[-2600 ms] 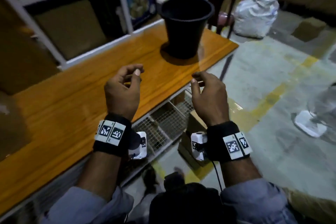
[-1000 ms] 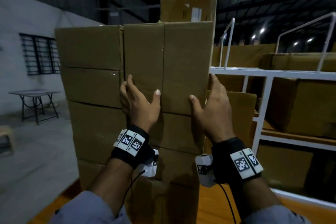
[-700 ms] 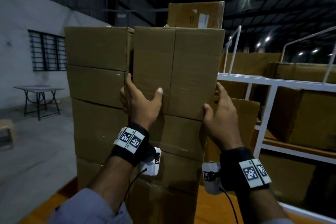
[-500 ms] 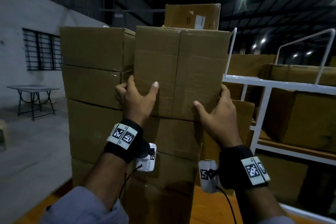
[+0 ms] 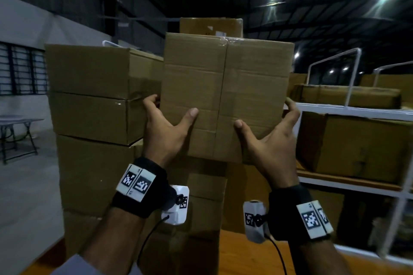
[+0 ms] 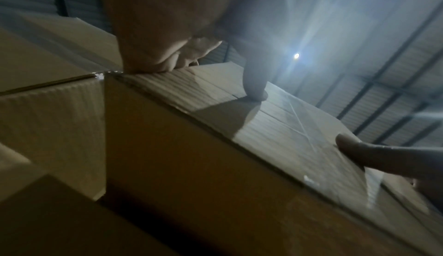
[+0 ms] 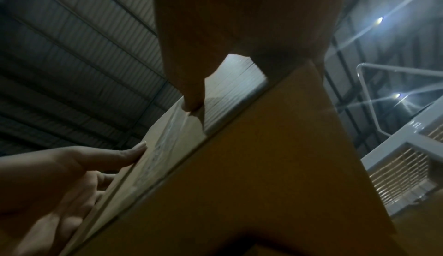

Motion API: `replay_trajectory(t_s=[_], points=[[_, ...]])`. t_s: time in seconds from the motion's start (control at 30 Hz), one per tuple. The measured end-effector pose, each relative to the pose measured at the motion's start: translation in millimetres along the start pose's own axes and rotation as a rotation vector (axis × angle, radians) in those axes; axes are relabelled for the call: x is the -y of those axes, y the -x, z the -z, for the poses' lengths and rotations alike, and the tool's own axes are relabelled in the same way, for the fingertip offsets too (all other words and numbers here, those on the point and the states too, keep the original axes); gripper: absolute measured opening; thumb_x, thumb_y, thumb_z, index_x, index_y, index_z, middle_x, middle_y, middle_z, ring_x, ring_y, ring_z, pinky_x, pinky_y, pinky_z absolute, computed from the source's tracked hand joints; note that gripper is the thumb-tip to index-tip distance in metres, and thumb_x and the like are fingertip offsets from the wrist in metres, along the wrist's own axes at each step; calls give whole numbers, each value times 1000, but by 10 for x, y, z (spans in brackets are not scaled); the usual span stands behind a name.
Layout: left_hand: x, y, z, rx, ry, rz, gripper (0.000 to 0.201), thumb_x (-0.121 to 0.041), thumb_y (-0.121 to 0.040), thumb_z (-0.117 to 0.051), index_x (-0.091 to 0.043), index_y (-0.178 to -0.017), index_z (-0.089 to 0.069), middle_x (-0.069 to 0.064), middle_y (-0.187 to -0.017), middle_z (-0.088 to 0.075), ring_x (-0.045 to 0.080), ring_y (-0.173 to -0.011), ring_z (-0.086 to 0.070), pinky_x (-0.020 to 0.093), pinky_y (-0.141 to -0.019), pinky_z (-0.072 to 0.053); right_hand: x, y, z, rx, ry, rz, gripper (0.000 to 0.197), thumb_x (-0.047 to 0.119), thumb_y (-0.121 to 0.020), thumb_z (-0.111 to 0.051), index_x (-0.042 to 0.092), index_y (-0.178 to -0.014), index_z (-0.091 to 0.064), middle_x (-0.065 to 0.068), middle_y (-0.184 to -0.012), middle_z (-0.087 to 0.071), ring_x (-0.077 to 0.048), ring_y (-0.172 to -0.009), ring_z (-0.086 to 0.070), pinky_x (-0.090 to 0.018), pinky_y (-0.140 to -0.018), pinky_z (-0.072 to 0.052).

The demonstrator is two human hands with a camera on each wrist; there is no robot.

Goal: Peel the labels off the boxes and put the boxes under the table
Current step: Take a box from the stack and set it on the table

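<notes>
- Cardboard box held chest-high between both hands, pulled forward of the stack of boxes behind it; lower edge appears clear of the carton beneath.
- Left hand clamped on left side: thumb flat on front face, fingers wrapped round the left edge. Same grip confirmed in left wrist view.
- Right hand clamped on right side: thumb on front face near the taped seam, fingers round the right edge; right wrist view agrees.
- No label visible on the facing side; a pale label seen only on the higher carton behind. Label position on held box: cannot tell.
- Judged step: lifting box off stack, to be set on wooden tabletop for peeling.
- Risk: grip by side pressure only, nothing under the base; slip likely if contents heavy.
- Risk: higher carton behind may shift if jolted during withdrawal.
- Risk: white shelf frame just beside right hand; knuckle or box corner could catch on a rightward swing.
- Risk: dim light; label edge hard to find.
</notes>
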State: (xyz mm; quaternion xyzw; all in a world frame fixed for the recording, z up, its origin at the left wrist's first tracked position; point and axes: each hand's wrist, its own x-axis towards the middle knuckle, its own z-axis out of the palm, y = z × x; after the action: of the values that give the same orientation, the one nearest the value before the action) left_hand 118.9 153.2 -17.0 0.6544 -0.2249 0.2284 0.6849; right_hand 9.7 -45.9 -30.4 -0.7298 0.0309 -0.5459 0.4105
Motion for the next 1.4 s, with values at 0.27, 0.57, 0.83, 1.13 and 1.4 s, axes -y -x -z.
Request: replay_trajectory(t_s=[0.27, 0.57, 0.83, 1.13, 1.4], points=[[-461, 521, -268, 64, 46, -54, 106, -52, -78, -85, -31, -159, -21, -5, -153, -45, 12, -135, -47, 43, -110, -45, 231, 185, 821, -80, 39, 64, 120, 55, -76, -88, 39, -163, -6, 3, -151, -49, -10, -128, -57, -36, -101, -58], [-992, 1526, -849, 108, 95, -111, 92, -31, -77, -90, -30, -148, -32, -13, -143, -48, -7, -125, -46, 13, -93, -45, 172, 432, 2165, -61, 45, -46, 100, 45, -71, -94, 31, -145, -28, 9, -139, -54, -3, -122, -58, -32, -97, -59], [-855, 2458, -1200, 326, -2, -20, 127, -27, -67, -97, -51, -156, -10, -1, -165, -29, 21, -149, -33, 57, -116, -40, -153, 1022, 3178, 37, 221, -202, 105, 31, -65, -99, 23, -139, -26, 2, -137, -50, -14, -126, -54, -23, -99, -49], [-513, 3506, -1437, 512, -415, -5, 150, -26, -72, -95, -32, -156, 28, 14, -172, 0, 15, -146, -13, 50, -122, -19, -698, 1855, 3651, 118, 351, -365, 128, 26, -56, -104, 26, -156, -24, 2, -147, -49, -11, -131, -45, -40, -112, -43], [-170, 3942, -1473, 666, -633, 105, 141, -36, -78, -89, -19, -158, 25, 25, -169, -12, 39, -147, -34, 41, -116, -24, -1161, 2580, 3569, 45, 402, -561, 98, 20, -52, -105, 23, -124, -37, 6, -121, -53, -18, -118, -55, -34, -91, -52]])
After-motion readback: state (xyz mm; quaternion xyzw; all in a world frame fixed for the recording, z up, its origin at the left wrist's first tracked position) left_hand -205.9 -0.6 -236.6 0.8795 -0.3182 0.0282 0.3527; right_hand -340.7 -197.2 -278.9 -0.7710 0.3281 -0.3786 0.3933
